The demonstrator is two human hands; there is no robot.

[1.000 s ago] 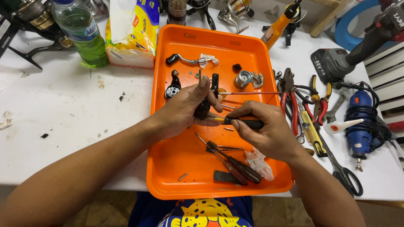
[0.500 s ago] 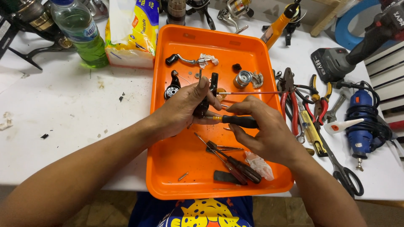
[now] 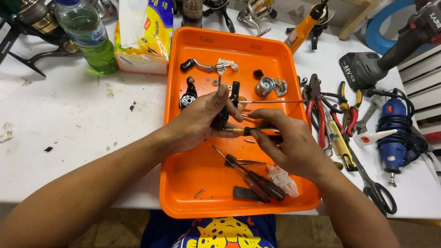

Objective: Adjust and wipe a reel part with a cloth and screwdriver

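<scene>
Hands meet over middle of orange tray [image 3: 183,183] on white tabletop [image 3: 69,138]. Left hand [image 3: 197,121] grips a small black reel part [image 3: 221,118], fingers wrapped round it, index finger up along the part's top. Right hand [image 3: 287,142] holds a screwdriver [image 3: 245,131] w/ black handle & yellow collar, fingers pinched on the handle, tip pointing at 9 o'clock into the black part. Whether the tip sits in a screw: can't tell, it's hidden by the fingers.

Progress, as a judgement: reel looks well taken apart already. Loose pieces lie in tray: crank handle [image 3: 197,65] at 12 o'clock from the hands, black side plate [image 3: 188,94] at 10 o'clock, silver spool [image 3: 265,86] at 1 o'clock, washers & small screws scattered nearby. Black part in left hand is not yet fully stripped, screwdriver on it now.

At 6 o'clock from the hands, two more screwdrivers [image 3: 257,181] and a bit of crumpled plastic [image 3: 282,179] near tray's front edge. Off tray at 3 o'clock: pliers [image 3: 317,110], scissors [image 3: 374,188], blue rotary tool [image 3: 395,133]. At 10–11 o'clock: green bottle [image 3: 87,34], tissue pack [image 3: 144,34].
</scene>
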